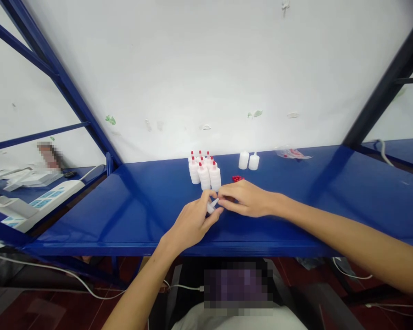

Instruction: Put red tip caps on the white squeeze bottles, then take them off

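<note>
My left hand (195, 221) grips a white squeeze bottle (211, 208) between thumb and fingers, its pointed nozzle tilted up to the right. The fingers cover most of the bottle. At the nozzle's tip, my right hand (246, 198) is closed in a pinch; whatever lies between those fingertips is hidden. Just beyond the hands stands a tight group of white squeeze bottles (203, 176) with red tips. Small red caps (238, 178) lie in a pile behind my right hand. Farther back are two white bottles without red caps, one bare-topped (243, 161) and one with a white nozzle (253, 162).
A clear plastic bag (292, 153) with something red inside lies at the back right of the blue table (124, 215). Blue metal posts (72, 96) frame both sides. A white power strip (48, 201) and cables occupy the left.
</note>
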{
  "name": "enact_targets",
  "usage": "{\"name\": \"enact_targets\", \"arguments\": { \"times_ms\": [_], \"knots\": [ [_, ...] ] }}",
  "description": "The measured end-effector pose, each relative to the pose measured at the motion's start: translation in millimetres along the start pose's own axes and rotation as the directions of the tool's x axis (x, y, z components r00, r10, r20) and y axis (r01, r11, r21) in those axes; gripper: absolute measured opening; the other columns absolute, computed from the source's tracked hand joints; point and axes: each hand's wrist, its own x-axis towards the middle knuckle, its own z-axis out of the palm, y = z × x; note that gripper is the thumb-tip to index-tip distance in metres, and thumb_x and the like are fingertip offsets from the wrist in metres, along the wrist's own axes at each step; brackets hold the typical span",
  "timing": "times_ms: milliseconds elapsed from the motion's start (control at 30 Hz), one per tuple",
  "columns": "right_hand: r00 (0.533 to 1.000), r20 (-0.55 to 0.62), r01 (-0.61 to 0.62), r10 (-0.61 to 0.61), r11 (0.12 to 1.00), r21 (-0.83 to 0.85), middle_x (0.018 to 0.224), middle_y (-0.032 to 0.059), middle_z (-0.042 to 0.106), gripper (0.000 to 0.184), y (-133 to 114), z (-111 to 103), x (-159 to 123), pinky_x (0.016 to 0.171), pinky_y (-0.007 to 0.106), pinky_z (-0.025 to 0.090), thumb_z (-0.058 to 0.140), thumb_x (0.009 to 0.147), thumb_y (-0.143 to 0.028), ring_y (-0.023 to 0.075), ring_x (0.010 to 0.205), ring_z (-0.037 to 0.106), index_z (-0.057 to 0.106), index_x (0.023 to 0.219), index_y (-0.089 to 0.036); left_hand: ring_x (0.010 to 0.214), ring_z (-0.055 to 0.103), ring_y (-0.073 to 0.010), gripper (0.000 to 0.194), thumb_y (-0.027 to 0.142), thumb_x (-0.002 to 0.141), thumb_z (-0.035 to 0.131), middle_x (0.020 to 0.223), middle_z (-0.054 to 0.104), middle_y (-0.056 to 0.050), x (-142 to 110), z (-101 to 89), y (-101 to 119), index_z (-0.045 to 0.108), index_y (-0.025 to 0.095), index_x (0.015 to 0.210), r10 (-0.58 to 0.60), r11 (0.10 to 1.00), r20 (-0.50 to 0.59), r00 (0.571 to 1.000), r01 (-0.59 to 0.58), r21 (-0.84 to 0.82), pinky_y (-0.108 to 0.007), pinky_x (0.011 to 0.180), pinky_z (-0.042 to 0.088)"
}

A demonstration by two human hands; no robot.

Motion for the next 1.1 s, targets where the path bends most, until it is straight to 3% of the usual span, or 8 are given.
{"name": "enact_targets", "arguments": {
  "times_ms": [233,433,533,633,733,833,967,1100],
  "knots": [
    [0.962,-0.271,0.008,0.033,0.989,0.147,0.068,-0.0038,0.046,0.028,8,-2,-2,0.058,0.026,0.03,0.042,0.1,-0.04,0.0101,0.057,0.038,0.045,0.08,-0.02,0.074,0.061,-0.0188,0.038,0.048,0.097,0.049,0.092,0.064,-0.004,29,-13.3,2,0.036,0.022,0.122,0.187,0.982,0.017,0.982,-0.188,0.035,-0.029,0.069,0.043],
    [0.868,-0.464,-0.055,0.178,0.963,0.265,0.069,-0.0027,0.049,0.027,20,-2,1,0.058,0.026,0.034,0.04,0.098,-0.043,0.0122,0.06,0.042,0.048,0.084,-0.021,0.073,0.061,-0.0192,0.054,0.046,0.096,0.049,0.099,0.064,-0.009,69,-14.7,8,0.029,0.018,0.138,0.273,0.95,0.03,0.962,-0.274,0.149,-0.031,0.07,0.045],
    [0.779,-0.58,-0.141,0.239,0.968,0.209,0.068,-0.001,0.052,0.03,36,-14,-3,0.06,0.028,0.036,0.037,0.098,-0.043,0.0145,0.061,0.046,0.05,0.084,-0.02,0.067,0.057,-0.0155,0.06,0.044,0.096,0.05,0.087,0.062,-0.003,81,-23.1,14,0.026,0.019,0.145,0.335,0.939,0.085,0.938,-0.34,0.051,-0.029,0.07,0.046],
    [0.643,-0.689,-0.378,0.334,0.921,0.093,0.068,0.0022,0.056,0.03,63,-39,-11,0.061,0.029,0.036,0.036,0.097,-0.041,0.0173,0.062,0.05,0.051,0.082,-0.02,0.066,0.052,-0.0125,0.055,0.042,0.098,0.047,0.092,0.059,-0.003,80,-36.7,2,0.028,0.021,0.145,0.35,0.936,0.001,0.937,-0.35,-0.04,-0.026,0.069,0.044],
    [0.587,-0.691,-0.677,0.423,0.724,-0.132,0.082,0.0093,0.065,0.029,92,-63,-20,0.063,0.032,0.033,0.037,0.096,-0.037,0.0224,0.072,0.055,0.058,0.09,-0.019,0.07,0.051,-0.0126,0.039,0.04,0.098,0.047,0.086,0.056,-0.001,73,-48.3,-26,0.042,0.02,0.131,0.286,0.951,-0.172,0.943,-0.301,-0.067,-0.025,0.067,0.042],
    [0.568,-0.612,-0.795,0.551,0.56,-0.233,0.096,0.0134,0.07,0.034,110,-72,-25,0.065,0.033,0.034,0.033,0.098,-0.038,0.0273,0.08,0.059,0.062,0.101,-0.019,0.065,0.048,-0.0108,0.028,0.039,0.095,0.05,0.079,0.054,0.002,65,-53.0,-53,0.048,0.02,0.115,0.207,0.972,-0.28,0.937,-0.229,-0.05,-0.023,0.062,0.037],
    [0.585,-0.514,-0.807,0.628,0.512,-0.293,0.107,0.0159,0.07,0.038,119,-66,-26,0.069,0.034,0.037,0.032,0.099,-0.04,0.0294,0.089,0.061,0.063,0.107,-0.019,0.057,0.042,-0.01,0.033,0.04,0.089,0.057,0.069,0.049,0.006,62,-50.6,-63,0.052,0.02,0.115,0.099,0.995,-0.341,0.935,-0.097,0.024,-0.022,0.059,0.035],
    [0.6,-0.459,-0.799,0.655,0.513,-0.313,0.105,0.0162,0.071,0.04,122,-61,-26,0.069,0.034,0.038,0.033,0.098,-0.042,0.0298,0.09,0.063,0.063,0.11,-0.018,0.055,0.043,-0.0111,0.037,0.046,0.091,0.053,0.058,0.046,0.007,67,-43.5,-58,0.059,0.019,0.116,-0.074,0.997,-0.359,0.93,0.067,-0.034,-0.023,0.059,0.034]
  ]
}}
